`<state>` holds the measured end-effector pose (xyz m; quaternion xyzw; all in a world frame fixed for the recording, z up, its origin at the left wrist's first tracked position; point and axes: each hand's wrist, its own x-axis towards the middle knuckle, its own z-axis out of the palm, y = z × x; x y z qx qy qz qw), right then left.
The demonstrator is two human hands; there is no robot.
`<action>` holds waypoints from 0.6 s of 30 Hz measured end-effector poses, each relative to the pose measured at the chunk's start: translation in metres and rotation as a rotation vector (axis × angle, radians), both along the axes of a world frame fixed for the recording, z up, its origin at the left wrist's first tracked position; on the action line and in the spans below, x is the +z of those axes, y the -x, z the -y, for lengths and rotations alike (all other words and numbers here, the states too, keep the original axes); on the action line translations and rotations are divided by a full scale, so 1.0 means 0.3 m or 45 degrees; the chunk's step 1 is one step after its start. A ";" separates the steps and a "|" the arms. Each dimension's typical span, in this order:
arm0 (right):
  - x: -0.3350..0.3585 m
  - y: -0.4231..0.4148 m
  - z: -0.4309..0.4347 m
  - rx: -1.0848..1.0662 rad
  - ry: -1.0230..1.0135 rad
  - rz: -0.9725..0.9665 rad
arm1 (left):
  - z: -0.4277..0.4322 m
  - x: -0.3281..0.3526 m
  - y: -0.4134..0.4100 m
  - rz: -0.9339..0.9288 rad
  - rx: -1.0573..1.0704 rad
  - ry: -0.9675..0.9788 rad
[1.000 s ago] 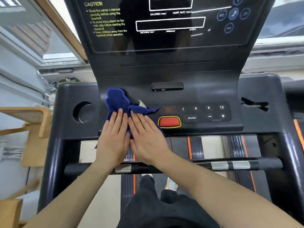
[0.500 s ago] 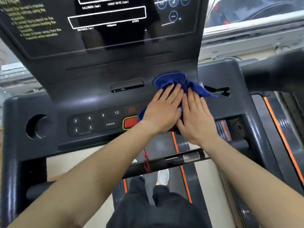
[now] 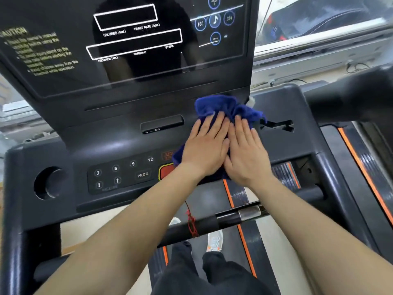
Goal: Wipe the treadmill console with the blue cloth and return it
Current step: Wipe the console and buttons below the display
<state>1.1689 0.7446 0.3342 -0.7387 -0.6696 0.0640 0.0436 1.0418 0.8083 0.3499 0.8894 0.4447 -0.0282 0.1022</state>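
We press our left hand [image 3: 205, 150] and right hand [image 3: 246, 154] flat, side by side, on the crumpled blue cloth [image 3: 223, 107], mid-wipe on the black plastic treadmill console [image 3: 119, 141]; next, probably the unwiped keypad.

Crumpled dark-blue fluffy terry cloth [image 3: 225, 107]: soft, napped, matt. Black treadmill console of moulded plastic [image 3: 119, 143]: smooth, semi-matt, soft sheen patches. Upper black display panel [image 3: 119, 67]: glossy, mirror-like, shows reflection. Flat black keypad with white numerals [image 3: 121, 173]: satin membrane look. Red rounded stop button with yellow rim [image 3: 167, 171]: smooth plastic. Black handlebar with silver sensor plate [image 3: 248, 213]: plate shiny metal, bar matt. Red cord knotted on bar [image 3: 192, 225]: thin, fibrous.
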 end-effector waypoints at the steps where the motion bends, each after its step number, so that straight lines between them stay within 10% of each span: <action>1: 0.000 -0.027 -0.004 -0.093 0.022 -0.010 | -0.027 0.002 -0.047 0.004 -0.052 0.009; 8: 0.002 0.048 0.180 -0.136 0.090 0.015 | 0.084 -0.032 0.025 0.018 -0.341 0.042; 18: 0.034 0.654 -0.027 0.565 0.088 -0.147 | 0.158 -0.039 0.756 -0.114 0.320 -0.045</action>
